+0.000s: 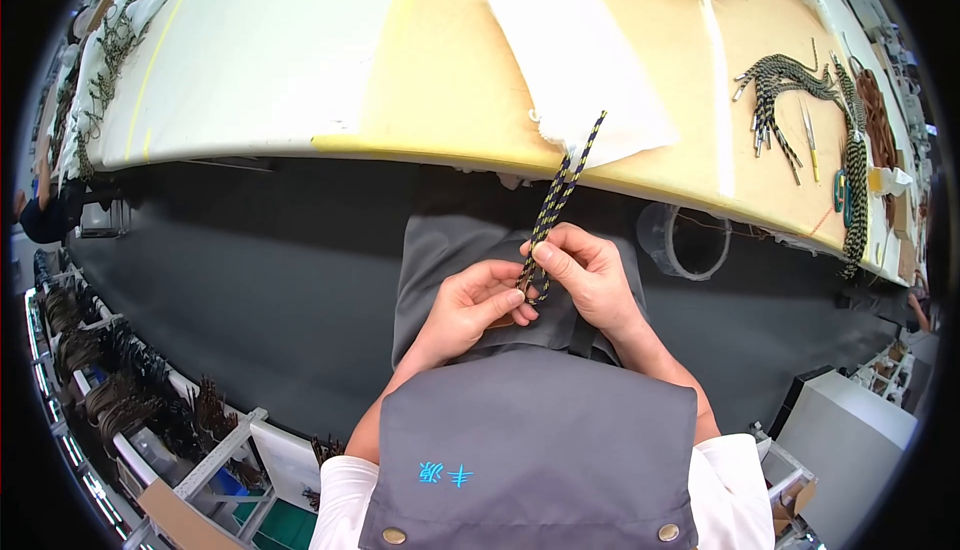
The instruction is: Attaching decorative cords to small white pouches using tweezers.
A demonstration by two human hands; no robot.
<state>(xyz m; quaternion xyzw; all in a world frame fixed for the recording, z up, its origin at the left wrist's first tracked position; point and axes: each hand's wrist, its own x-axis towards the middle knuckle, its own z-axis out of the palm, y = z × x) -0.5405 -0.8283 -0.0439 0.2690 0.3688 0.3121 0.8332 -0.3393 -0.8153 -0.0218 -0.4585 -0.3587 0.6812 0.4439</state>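
A black cord with yellow flecks, folded into several strands, runs up from my hands to the table's front edge. Its upper end lies over a white sheet or bag. My left hand pinches the cord's lower, looped end between thumb and fingers. Just above and to the right, my right hand grips the same cord, thumb on top. Both hands are over my lap, a little short of the table. Fingers partly hide the loop.
On the table's right lie a bundle of patterned cords with metallic tips, a thin pointed tool with a yellow handle, teal-handled scissors and brown cords. A round clear container is beneath the edge. Racks of dark cords stand lower left.
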